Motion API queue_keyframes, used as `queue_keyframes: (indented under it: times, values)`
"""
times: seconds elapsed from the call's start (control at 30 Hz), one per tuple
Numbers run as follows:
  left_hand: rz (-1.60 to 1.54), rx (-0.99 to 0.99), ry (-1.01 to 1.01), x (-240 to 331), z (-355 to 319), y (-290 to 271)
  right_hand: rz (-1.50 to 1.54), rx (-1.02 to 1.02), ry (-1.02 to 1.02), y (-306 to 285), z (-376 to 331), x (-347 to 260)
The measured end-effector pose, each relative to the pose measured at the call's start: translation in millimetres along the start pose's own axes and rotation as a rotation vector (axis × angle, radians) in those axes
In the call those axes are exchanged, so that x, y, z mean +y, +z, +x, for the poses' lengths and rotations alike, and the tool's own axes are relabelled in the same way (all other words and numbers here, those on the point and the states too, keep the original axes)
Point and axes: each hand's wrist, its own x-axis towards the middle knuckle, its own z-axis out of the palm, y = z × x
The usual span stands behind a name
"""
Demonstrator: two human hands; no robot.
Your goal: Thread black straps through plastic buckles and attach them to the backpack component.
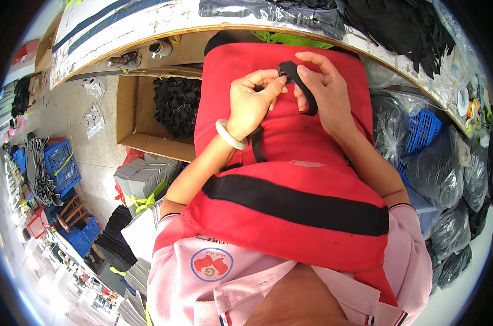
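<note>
Red cushion (290, 163) on my lap; both hands, left (252, 103) and right (325, 89), pinch its black strap (306, 92), threading the buckle; next, pull it snug.

Two hands, the left hand (252, 103) and the right hand (325, 89), share one black strap (306, 92). One bracelet (230, 136) (pale, on the left wrist), one cardboard box (135, 114), three blue crates (61, 163) visible.
</note>
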Motion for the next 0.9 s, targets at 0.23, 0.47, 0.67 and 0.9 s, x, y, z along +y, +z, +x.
queue_keyframes:
  times: [0.23,0.47,0.67,0.9]
  values:
    - [0.070,-0.001,0.084,1,-1,2,-0.061,0.037,0.060,-1,-1,1]
    - [0.096,0.032,0.089,2,-2,3,-0.008,0.033,0.098,1,-2,3]
    - [0.322,0.063,0.336,-7,0,2,0.056,0.047,0.039,3,1,7]
    - [0.604,0.010,0.562,-8,0,-4,0.061,0.015,0.028,0,5,11]
